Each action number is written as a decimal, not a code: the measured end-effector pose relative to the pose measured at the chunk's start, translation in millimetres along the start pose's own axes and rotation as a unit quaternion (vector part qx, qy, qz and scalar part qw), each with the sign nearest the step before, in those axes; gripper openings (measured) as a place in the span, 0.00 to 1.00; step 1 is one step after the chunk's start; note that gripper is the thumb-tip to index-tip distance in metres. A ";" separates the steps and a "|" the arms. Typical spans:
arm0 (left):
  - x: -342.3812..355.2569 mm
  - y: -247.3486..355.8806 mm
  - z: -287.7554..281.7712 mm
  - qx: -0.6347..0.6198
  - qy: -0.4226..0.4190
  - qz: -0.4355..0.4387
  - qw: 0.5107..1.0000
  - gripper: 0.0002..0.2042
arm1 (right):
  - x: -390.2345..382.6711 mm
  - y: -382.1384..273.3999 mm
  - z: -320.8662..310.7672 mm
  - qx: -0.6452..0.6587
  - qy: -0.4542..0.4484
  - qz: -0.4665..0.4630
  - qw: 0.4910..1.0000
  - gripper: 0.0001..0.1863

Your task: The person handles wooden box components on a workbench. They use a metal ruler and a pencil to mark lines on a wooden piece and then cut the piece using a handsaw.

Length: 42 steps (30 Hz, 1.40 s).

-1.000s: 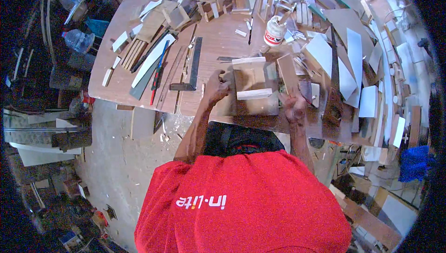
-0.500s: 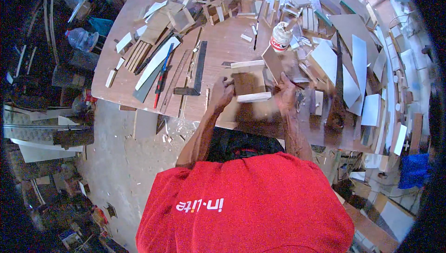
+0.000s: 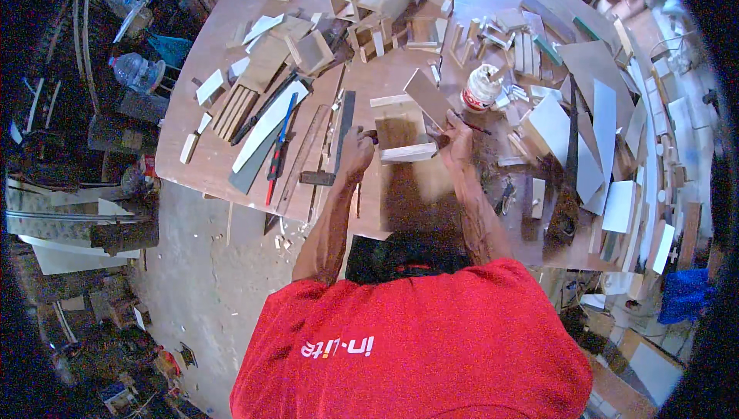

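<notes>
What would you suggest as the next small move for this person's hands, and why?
I would probably have the right hand turn the flat wooden panel parallel to the small wooden box's right side: the right hand grips the panel's lower end, the panel slants out of line with that side, and the left hand is at the box's left side, seemingly ready to steady it.

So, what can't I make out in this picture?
All in the head view:
Left hand: its fingertips are hidden by the hand itself, so its grip is unclear.
Thin dark thing by the right hand: too small to identify.
White jar: its wall hides how full it is.
Table: far edge cut off by the picture's top.
Lower-left clutter: too dark and grainy.
</notes>
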<state>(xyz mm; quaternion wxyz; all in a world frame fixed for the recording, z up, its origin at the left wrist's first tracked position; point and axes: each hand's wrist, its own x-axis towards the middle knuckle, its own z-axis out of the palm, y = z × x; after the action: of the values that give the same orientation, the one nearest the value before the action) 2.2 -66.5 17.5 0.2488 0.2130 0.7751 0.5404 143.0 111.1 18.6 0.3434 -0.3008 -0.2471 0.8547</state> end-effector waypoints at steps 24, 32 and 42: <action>-24.2 -5.6 -51.2 0.546 0.085 0.030 0.833 0.23 | -40.9 -0.8 -3.9 -0.100 -0.024 0.004 0.995 0.19; -6.7 -38.5 -46.5 0.542 0.135 0.103 0.823 0.14 | -62.7 12.0 -91.1 -0.184 0.069 0.042 0.980 0.13; 37.8 -56.6 -68.9 0.484 -0.019 0.052 0.874 0.21 | -103.4 10.6 -115.6 -0.250 0.080 -0.050 0.963 0.11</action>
<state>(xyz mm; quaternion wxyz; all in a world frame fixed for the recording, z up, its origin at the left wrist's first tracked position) -73.4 -112.7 -21.7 0.1011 0.3572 0.9225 0.1061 277.6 53.1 -33.0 0.3181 -0.4320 -0.4397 0.7204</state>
